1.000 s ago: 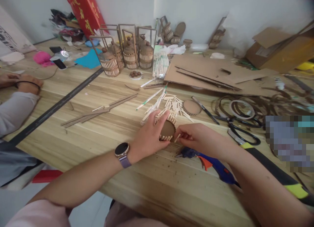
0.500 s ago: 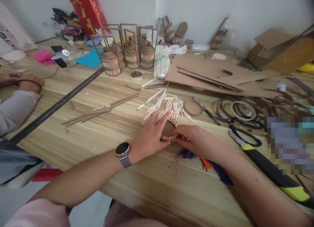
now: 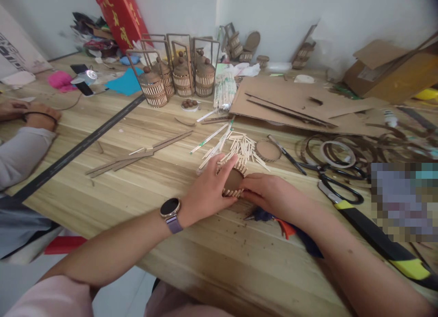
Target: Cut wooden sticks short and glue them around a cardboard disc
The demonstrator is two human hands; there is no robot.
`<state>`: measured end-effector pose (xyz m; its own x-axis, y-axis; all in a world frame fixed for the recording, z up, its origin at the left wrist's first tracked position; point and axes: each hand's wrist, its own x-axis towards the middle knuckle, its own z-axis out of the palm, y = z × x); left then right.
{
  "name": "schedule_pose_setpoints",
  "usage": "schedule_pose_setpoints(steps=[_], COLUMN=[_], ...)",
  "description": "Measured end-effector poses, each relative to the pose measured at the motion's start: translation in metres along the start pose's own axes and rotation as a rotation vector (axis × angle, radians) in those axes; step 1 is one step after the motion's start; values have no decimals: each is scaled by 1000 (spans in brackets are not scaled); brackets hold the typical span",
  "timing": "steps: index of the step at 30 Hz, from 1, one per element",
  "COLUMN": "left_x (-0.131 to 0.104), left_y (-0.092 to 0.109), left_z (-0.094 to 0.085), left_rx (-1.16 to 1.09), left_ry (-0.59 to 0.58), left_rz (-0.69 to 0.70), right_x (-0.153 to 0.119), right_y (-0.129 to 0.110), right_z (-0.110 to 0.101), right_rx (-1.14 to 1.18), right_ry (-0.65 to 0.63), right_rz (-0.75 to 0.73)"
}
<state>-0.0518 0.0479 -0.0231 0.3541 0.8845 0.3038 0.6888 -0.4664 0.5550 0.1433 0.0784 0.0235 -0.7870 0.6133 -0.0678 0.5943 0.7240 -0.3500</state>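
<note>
A small round cardboard base (image 3: 234, 180) lies on the table with short wooden sticks (image 3: 233, 193) standing around its rim. My left hand (image 3: 210, 184), with a watch on its wrist, curls around the base's left side, thumb at the front and fingers at the back. At its right edge, the fingertips of my right hand (image 3: 262, 189) are pinched together against the rim; whatever lies between them is hidden. A glue gun (image 3: 263, 215) with a blue body and orange trigger lies partly under my right forearm. Behind the base is a loose pile of short sticks (image 3: 243, 146).
A second cardboard round (image 3: 268, 150), a black pen (image 3: 289, 156), scissors (image 3: 342, 187) and a yellow-black handled tool (image 3: 379, 237) lie to the right. Finished lantern-like baskets (image 3: 183, 77) stand at the back. Another person's hand (image 3: 43, 114) rests at far left. Cardboard sheets (image 3: 290, 102) lie behind.
My right hand has shifted slightly left along the base's rim. My left hand stays around the base; the whole view has moved only a little.
</note>
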Motion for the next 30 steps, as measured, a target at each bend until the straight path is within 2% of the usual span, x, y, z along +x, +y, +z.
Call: schedule_pose_setpoints(steps=[8,19,26,30], left_x=[1,1,1,1], left_y=[1,-2,-2,-3], left_z=[-2,-3,0,-2], left_rx=[10,-10,10,-16], left_ry=[-21,-41,-22,-19], left_rz=[-3,48,1,-1], right_x=[0,0,0,-12], right_y=[3,0,-1,-2], right_z=[3,2,1,-8], right_rx=[-10,-35,-49,-27], right_ry=[31,40,1,166], right_rz=[-56,-26,2,53])
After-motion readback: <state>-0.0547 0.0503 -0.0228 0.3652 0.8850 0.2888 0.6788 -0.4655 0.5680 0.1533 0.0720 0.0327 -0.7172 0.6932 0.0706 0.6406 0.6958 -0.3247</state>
